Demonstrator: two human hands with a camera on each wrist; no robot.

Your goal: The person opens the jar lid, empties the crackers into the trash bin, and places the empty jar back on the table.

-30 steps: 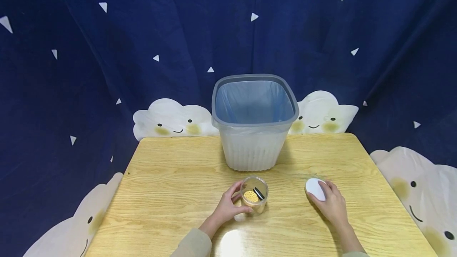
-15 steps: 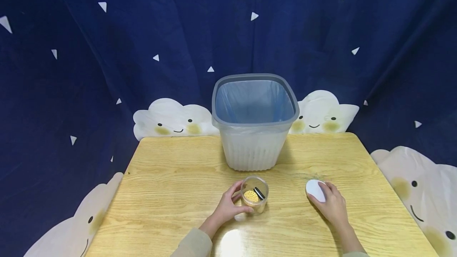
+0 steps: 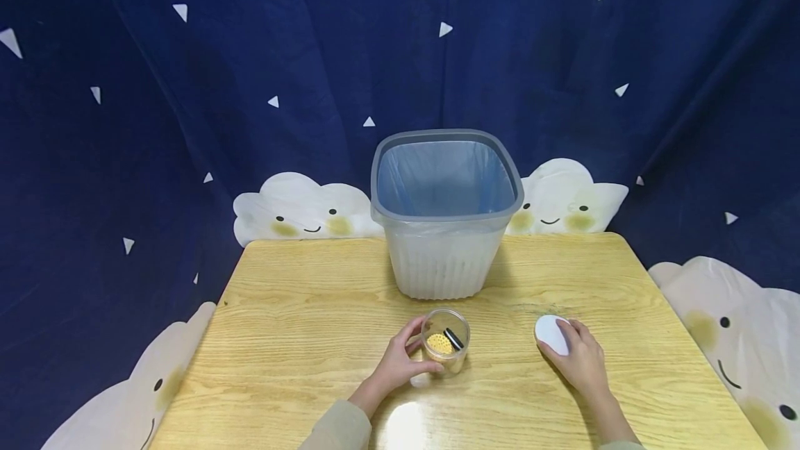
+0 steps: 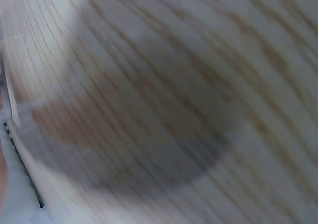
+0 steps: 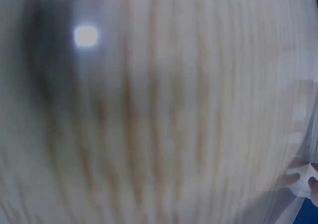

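A clear, open-topped plastic jar (image 3: 461, 364) stands on the wooden table, with my left hand (image 3: 398, 364) gripping its left side between thumb and fingers. Inside it lie a round yellow biscuit (image 3: 439, 344) dotted with holes and a black-and-white sandwich cookie (image 3: 453, 339) leaning on edge. Farther right, my right hand (image 3: 582, 358) holds a round white lid (image 3: 551, 333) by its right and near edge, low over the table. In the left wrist view the blurred table fills most of the picture. Fingertips (image 5: 313, 186) show at the lower right of the right wrist view.
A whitish bin (image 3: 444, 262) with a grey rim and a plastic liner stands behind the jar, at the back of the table (image 3: 300, 297). A dark blue curtain (image 3: 312, 61) with white triangles and smiling clouds hangs close behind and around the table.
The far edge of the white lid has come very slightly toward me. Both hands, the jar and the bin have stayed in place.
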